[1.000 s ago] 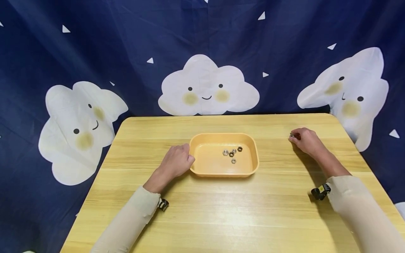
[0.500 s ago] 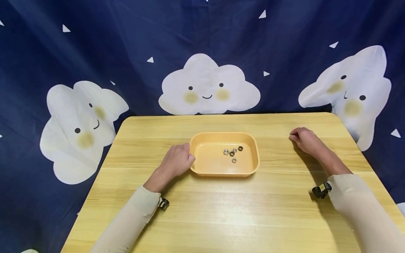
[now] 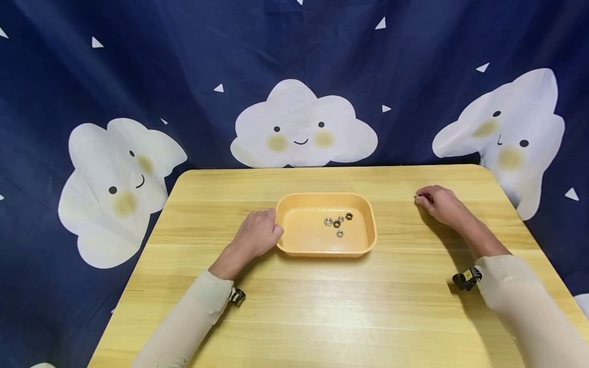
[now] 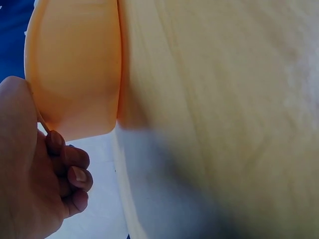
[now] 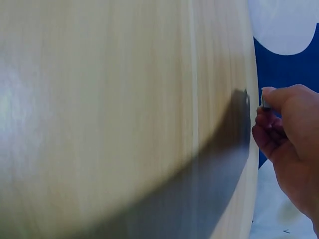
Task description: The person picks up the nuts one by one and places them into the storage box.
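My left hand [image 3: 258,232] grips the left rim of a light orange plastic tray [image 3: 294,253]. In the left wrist view, thumb and fingers of that hand [image 4: 30,169] close on the tray's edge [image 4: 75,64]. Several hex nuts lie on the tray floor, right of centre: a silver nut [image 3: 329,221], a dark nut [image 3: 349,216] and others. Off to the right, my right hand [image 3: 444,203] pinches a small metal nut [image 5: 265,102] between thumb and fingertips, mostly hidden by them. This hand [image 5: 296,134] is over the table, apart from the tray.
The wooden table [image 3: 294,306] has rounded far corners. Behind it hangs a dark blue curtain [image 3: 202,41] with white clouds. Small black devices are worn at both wrists, one beside the right cuff [image 3: 467,278].
My right hand has shifted slightly left with the nut between its fingers. My left hand, the tray and the nuts inside stay where they were.
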`<state>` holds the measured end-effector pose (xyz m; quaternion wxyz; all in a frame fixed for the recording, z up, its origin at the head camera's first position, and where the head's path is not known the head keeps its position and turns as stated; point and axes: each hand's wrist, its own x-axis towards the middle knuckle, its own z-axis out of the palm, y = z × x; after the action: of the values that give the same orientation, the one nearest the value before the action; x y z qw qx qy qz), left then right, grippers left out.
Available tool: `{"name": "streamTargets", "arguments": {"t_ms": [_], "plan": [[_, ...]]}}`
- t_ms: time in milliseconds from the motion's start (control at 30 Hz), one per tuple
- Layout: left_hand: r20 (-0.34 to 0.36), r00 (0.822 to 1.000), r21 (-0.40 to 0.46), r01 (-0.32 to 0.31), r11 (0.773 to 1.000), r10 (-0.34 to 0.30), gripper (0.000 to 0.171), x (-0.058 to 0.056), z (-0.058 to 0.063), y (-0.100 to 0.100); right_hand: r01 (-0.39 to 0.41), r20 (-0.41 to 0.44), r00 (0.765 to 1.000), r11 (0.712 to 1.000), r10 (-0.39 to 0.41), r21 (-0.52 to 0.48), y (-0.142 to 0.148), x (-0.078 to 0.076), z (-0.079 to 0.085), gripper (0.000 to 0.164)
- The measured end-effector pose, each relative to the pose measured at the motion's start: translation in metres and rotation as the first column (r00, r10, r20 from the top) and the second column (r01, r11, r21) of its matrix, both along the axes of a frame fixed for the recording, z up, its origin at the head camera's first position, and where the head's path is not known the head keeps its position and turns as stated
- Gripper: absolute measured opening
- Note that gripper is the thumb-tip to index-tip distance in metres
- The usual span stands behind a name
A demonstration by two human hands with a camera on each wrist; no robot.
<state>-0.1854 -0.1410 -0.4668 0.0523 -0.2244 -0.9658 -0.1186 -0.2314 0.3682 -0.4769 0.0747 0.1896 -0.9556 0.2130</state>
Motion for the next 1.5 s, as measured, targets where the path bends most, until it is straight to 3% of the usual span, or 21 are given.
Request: {"name": "streamTargets", "arguments": {"t_ms": [300,967,1267,1500], "plan": [[0.024,1.000,0.007,-0.012,1.000,0.012,0.015,0.000,-0.001,0.000,0.052,-0.025,0.998,0.995,-0.054,-0.088,-0.015,0.001,0.010,0.019],[0.049,0.998,0.004,-0.029,1.000,0.029,0.014,0.000,-0.002,0.001,0.050,-0.033,0.998,0.955,-0.062,-0.292,-0.041,0.006,0.027,0.013],[0.055,0.998,0.008,-0.039,0.999,0.039,0.015,0.000,-0.002,0.001,0.054,0.019,0.999,0.941,-0.050,-0.335,-0.056,0.008,0.038,0.014],[0.062,0.997,0.003,-0.039,0.999,0.038,0.015,0.000,-0.002,0.001,0.021,-0.010,1.000,0.944,-0.026,-0.330,-0.065,0.008,0.043,0.013]]}}
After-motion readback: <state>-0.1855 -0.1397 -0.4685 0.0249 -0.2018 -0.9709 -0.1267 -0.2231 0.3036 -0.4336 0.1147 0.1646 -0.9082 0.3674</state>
